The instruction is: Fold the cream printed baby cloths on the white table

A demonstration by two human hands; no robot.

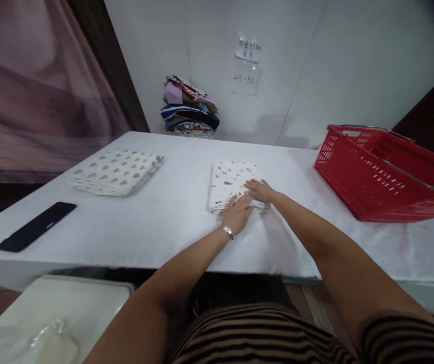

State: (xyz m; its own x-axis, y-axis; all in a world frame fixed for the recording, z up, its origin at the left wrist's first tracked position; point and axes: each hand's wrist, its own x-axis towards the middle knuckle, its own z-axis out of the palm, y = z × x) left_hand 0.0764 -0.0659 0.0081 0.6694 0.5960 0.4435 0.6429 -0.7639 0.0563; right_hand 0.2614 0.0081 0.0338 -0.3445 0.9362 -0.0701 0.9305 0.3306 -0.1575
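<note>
A white counter (pixel 156 222) carries a red basket (pixel 384 177) at its right edge. A folded patterned cloth (pixel 227 184) lies mid-counter, squared and flat, with bare cloth-covered room all around it. The left hand (pixel 236 212) rests flat on the cloth's near edge, fingers (pixel 240 202) stretched out, gripping nothing. The right hand (pixel 260 189) lies beside it, flat too.

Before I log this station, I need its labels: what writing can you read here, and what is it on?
"45-50": handwritten on the lower paper sheet taped to the wall.
Upper paper note: handwritten characters, too small and blurred to read.
Folded cloth under both hands: small printed motifs, no legible words.
Red basket: no visible text.
</note>
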